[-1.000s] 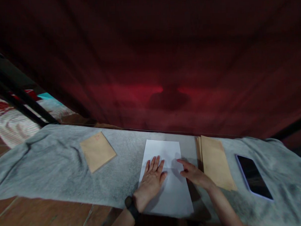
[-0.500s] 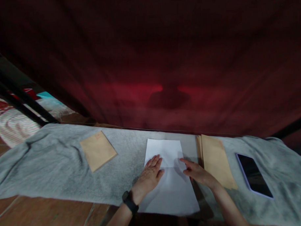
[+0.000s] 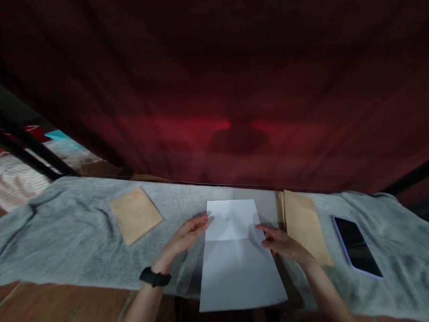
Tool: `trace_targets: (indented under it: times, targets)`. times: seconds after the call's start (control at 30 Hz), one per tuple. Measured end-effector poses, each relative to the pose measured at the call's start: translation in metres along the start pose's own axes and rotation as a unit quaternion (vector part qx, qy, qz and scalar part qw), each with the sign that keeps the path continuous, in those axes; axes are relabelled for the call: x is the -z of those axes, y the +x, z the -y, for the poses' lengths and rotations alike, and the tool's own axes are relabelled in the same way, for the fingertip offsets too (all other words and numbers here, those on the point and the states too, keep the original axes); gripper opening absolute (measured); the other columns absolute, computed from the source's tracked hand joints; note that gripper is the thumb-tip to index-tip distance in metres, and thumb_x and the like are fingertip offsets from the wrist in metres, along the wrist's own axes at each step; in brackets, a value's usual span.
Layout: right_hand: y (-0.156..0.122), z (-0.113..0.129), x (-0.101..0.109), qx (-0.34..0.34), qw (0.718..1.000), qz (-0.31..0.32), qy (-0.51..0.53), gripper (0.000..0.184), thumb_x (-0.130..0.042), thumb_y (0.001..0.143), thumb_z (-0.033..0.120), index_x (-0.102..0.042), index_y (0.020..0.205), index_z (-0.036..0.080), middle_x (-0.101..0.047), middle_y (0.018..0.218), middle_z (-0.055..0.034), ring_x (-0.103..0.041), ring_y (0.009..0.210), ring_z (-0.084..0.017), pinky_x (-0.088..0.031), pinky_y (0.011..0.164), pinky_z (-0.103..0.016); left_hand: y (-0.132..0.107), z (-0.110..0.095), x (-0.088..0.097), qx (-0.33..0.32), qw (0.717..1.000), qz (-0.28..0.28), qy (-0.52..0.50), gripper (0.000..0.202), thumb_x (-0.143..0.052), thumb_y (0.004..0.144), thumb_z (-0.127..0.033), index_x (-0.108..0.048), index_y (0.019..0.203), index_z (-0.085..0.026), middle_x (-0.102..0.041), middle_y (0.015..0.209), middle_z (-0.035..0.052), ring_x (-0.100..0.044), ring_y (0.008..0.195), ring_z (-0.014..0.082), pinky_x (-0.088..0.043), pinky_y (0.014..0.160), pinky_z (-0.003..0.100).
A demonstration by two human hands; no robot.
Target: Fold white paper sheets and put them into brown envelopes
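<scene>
A white sheet of paper (image 3: 241, 277) with a crease across it lies in the middle of the grey cloth, its near end reaching past the cloth's front edge. At the paper's upper left edge is my left hand (image 3: 189, 232), fingers stretched out and side by side, the fingertips right at the edge. My right hand (image 3: 279, 242) rests by the opposite edge, its index finger extended onto the paper and the thumb apart below. Neither hand grips anything that I can see. Close beyond the right hand lie brown envelopes (image 3: 304, 223), partly overlapping.
Another brown envelope (image 3: 135, 215) lies to the left on the grey cloth (image 3: 73, 241). A phone (image 3: 357, 246) with a purple edge lies at the right. Behind hangs a dark red curtain (image 3: 200, 157); dark bars (image 3: 31, 153) stand at the left above tiled floor (image 3: 65, 307).
My left hand has lifted off the paper's middle and moved left to its edge, uncovering the crease. My right hand has stayed at the right edge. The view has shifted slightly.
</scene>
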State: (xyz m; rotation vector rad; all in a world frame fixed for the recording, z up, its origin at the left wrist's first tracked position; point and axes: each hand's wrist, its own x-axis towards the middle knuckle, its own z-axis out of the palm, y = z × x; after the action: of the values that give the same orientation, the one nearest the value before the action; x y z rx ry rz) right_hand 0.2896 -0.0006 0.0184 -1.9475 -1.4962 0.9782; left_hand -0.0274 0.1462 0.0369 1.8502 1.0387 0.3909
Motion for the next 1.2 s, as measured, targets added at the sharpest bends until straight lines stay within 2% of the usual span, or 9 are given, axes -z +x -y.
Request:
trace_targets:
  times: [0.07, 0.13, 0.27, 0.37, 0.5, 0.57, 0.73, 0.87, 1.2]
  targets:
    - [0.000, 0.003, -0.001, 0.003, 0.997, 0.066, 0.039, 0.058, -0.057, 0.080, 0.014, -0.060, 0.138, 0.021, -0.064, 0.068, 0.0025, -0.060, 0.060, -0.013, -0.045, 0.058, -0.022, 0.005, -0.003, -0.012, -0.016, 0.996, -0.074, 0.056, 0.059, -0.039, 0.098, -0.054, -0.054, 0.141, -0.016, -0.068, 0.131, 0.0094, -0.066, 0.117, 0.0233, -0.052, 0.102, 0.040]
    - [-0.001, 0.008, -0.002, 0.006, 0.994, 0.097, 0.053, 0.061, -0.056, 0.080, 0.013, -0.056, 0.141, 0.019, -0.062, 0.068, 0.0030, -0.060, 0.063, -0.013, -0.045, 0.060, -0.022, 0.007, -0.007, -0.031, -0.075, 0.979, -0.098, 0.164, 0.055, -0.037, 0.100, -0.050, -0.051, 0.143, -0.019, -0.060, 0.142, 0.0090, -0.056, 0.131, 0.0225, -0.046, 0.110, 0.040]
    - [-0.003, 0.012, -0.001, -0.001, 0.994, 0.100, 0.050, 0.061, -0.056, 0.081, 0.014, -0.056, 0.142, 0.021, -0.062, 0.067, 0.0038, -0.058, 0.059, -0.012, -0.046, 0.058, -0.022, 0.009, -0.014, -0.072, -0.145, 0.925, -0.070, 0.345, 0.058, -0.039, 0.100, -0.054, -0.046, 0.147, -0.020, -0.036, 0.160, 0.0105, -0.029, 0.149, 0.0267, -0.031, 0.120, 0.048]
    - [-0.003, 0.011, 0.002, -0.022, 0.994, 0.100, 0.043, 0.053, -0.052, 0.088, 0.022, -0.056, 0.141, 0.023, -0.066, 0.069, 0.0027, -0.059, 0.054, -0.012, -0.046, 0.053, -0.022, 0.014, -0.014, -0.088, -0.146, 0.905, -0.062, 0.396, 0.058, -0.035, 0.101, -0.056, -0.043, 0.149, -0.025, -0.031, 0.162, 0.0073, -0.024, 0.151, 0.0294, -0.023, 0.122, 0.054]
    - [0.011, 0.013, -0.001, 0.032, 0.996, -0.064, -0.050, 0.033, -0.048, 0.095, 0.031, -0.075, 0.111, 0.021, -0.075, 0.085, -0.0042, -0.071, 0.075, -0.019, -0.055, 0.072, -0.028, 0.025, -0.012, -0.093, -0.140, 0.896, -0.059, 0.417, 0.055, -0.032, 0.103, -0.050, -0.041, 0.151, -0.025, -0.031, 0.162, 0.0057, -0.026, 0.150, 0.0273, -0.023, 0.122, 0.053]
    - [0.024, 0.019, -0.010, 0.043, 0.983, -0.159, -0.078, 0.037, -0.043, 0.098, 0.031, -0.073, 0.114, 0.017, -0.076, 0.101, -0.0104, -0.072, 0.091, -0.023, -0.055, 0.084, -0.033, 0.031, -0.011, -0.093, -0.141, 0.892, -0.069, 0.424, 0.053, -0.030, 0.104, -0.045, -0.040, 0.151, -0.023, -0.033, 0.161, 0.0061, -0.027, 0.150, 0.0258, -0.024, 0.122, 0.051]
    - [0.054, 0.044, -0.059, 0.139, 0.966, -0.196, -0.099, 0.048, -0.033, 0.103, 0.037, -0.059, 0.137, 0.015, -0.061, 0.139, -0.0128, -0.053, 0.132, -0.022, -0.041, 0.114, -0.039, 0.043, -0.008, -0.097, -0.135, 0.881, -0.108, 0.441, 0.051, -0.030, 0.104, -0.036, -0.039, 0.151, -0.019, -0.036, 0.160, 0.0063, -0.028, 0.150, 0.0233, -0.024, 0.123, 0.047]
    - [0.063, 0.058, -0.096, 0.162, 0.954, -0.173, -0.186, 0.051, -0.025, 0.106, 0.034, -0.044, 0.149, 0.016, -0.045, 0.154, -0.0092, -0.037, 0.145, -0.021, -0.027, 0.122, -0.046, 0.050, -0.005, -0.099, -0.132, 0.869, -0.105, 0.465, 0.052, -0.032, 0.101, -0.024, -0.040, 0.151, -0.014, -0.036, 0.159, 0.0094, -0.029, 0.149, 0.0235, -0.025, 0.123, 0.045]
    - [0.080, 0.058, -0.107, 0.058, 0.940, -0.197, -0.272, 0.053, -0.026, 0.105, 0.044, -0.041, 0.152, 0.023, -0.033, 0.161, -0.0053, -0.030, 0.148, -0.027, -0.018, 0.121, -0.049, 0.053, -0.001, -0.095, -0.080, 0.865, -0.179, 0.461, 0.053, -0.029, 0.099, -0.023, -0.042, 0.150, -0.010, -0.039, 0.157, 0.0119, -0.032, 0.148, 0.0230, -0.026, 0.122, 0.045]
